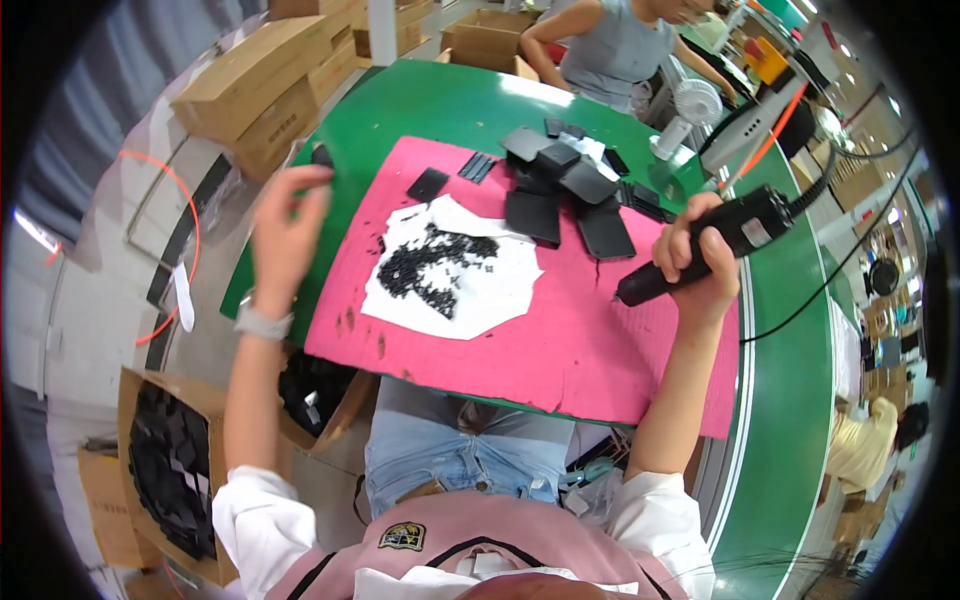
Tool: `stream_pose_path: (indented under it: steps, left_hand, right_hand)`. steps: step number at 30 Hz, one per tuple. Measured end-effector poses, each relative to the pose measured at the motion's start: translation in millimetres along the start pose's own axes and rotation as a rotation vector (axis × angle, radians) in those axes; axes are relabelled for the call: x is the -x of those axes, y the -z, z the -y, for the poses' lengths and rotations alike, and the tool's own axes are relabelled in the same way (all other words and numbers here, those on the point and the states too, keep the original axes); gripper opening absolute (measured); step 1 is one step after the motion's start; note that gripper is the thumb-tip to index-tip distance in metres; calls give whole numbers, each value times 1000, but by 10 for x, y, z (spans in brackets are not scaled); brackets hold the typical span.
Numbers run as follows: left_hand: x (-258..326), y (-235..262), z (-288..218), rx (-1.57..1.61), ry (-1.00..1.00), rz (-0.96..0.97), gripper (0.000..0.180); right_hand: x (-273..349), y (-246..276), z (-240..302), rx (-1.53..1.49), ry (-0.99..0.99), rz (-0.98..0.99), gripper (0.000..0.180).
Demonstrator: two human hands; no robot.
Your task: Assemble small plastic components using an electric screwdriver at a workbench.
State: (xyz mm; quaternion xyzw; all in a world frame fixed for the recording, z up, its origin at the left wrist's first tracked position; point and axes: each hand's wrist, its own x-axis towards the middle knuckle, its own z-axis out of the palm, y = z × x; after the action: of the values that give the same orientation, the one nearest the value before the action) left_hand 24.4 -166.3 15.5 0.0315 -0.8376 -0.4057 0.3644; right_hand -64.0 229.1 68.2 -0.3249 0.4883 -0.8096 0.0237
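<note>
The green worktable (450,105) runs across the upper part of the view and curves down the right side. A pink mat (590,345) lies on it, directly in front of the person. A white sheet (490,295) rests on the left-centre of the mat and carries a heap of small black screws (425,265). Beyond the sheet, at the far edge of the mat, a loose pile of black flat parts (565,195) lies partly overlapping.

An open cardboard box (170,470) stands on the floor at lower left, filled with dark parts.

The right hand (695,265) is wrapped around a black electric screwdriver (715,240), whose tip points down-left and sits just above the mat's right portion. A cable leads off from its rear toward the upper right.

The left hand (285,225) is raised beside the table's left edge, fingers curled at a small black part (322,155) lying on the green surface; whether it grips the part cannot be told.

A small white fan (690,110) stands at the table's far side.
</note>
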Motion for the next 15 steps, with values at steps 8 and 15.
stream_pose_path:
  steps: [8, 15]
  left_hand:
    - [-999, -1904, -457, -33, -763, 669, 40]
    - [-1233, -2261, -603, -29, -633, 992, 52]
  right_hand:
    - [-10, 116, -15, 3, 20, -125, 24]
    - [30, 35, 79, 62, -1, -131, 30]
